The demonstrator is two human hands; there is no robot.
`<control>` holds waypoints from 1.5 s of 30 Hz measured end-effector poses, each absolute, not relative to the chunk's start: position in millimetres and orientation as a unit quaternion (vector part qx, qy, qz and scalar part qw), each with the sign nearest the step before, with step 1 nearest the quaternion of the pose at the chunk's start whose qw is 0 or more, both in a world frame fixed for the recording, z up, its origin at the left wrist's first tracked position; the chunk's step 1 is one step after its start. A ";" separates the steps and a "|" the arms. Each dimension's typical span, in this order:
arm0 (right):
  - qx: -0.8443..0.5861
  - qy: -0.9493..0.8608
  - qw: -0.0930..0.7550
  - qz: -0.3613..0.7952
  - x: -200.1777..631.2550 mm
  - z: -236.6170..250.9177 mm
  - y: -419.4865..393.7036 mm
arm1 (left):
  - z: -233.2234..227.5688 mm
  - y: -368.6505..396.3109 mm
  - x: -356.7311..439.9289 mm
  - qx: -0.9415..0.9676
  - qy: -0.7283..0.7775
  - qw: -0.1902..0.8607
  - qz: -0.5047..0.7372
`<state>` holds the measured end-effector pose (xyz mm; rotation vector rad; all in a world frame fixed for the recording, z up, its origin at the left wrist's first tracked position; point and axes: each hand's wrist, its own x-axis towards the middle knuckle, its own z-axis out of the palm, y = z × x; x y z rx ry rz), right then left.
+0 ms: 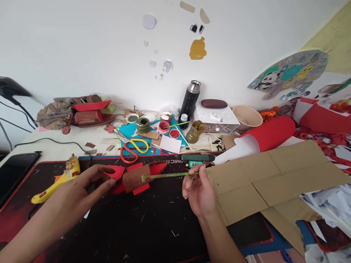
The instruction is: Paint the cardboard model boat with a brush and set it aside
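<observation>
My left hand pinches the red corrugated end of a small cardboard model between thumb and fingers. The model has a curved brown body, red corrugated side pieces and a red pointed part at its far right. In my right hand is a paintbrush, its green-smeared handle held between thumb and fingertips. The brush's green, paint-clotted tip points left and lies over the right part of the brown body; whether it touches is hard to tell. Both hands are above the black desk mat.
Left of the model lies a yellow glue gun. Behind are scissors, a green paint jar, a pink paint jar, a murky jar and a black flask. Flat cardboard covers the right side.
</observation>
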<state>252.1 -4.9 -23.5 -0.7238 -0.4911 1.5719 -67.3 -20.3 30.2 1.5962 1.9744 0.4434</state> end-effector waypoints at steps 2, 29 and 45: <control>-0.317 -0.216 0.623 0.682 252.1 -22.7 -5.0 | 30.2 -22.4 -55.8 0.587 0.736 0.296 0.162; -0.306 -0.207 0.615 0.696 253.5 -27.0 -8.3 | -5.4 13.2 -33.8 0.576 0.714 0.303 0.259; -0.301 -0.203 0.614 0.701 253.4 -26.7 -9.5 | 29.2 15.2 -75.8 0.515 0.682 0.374 0.361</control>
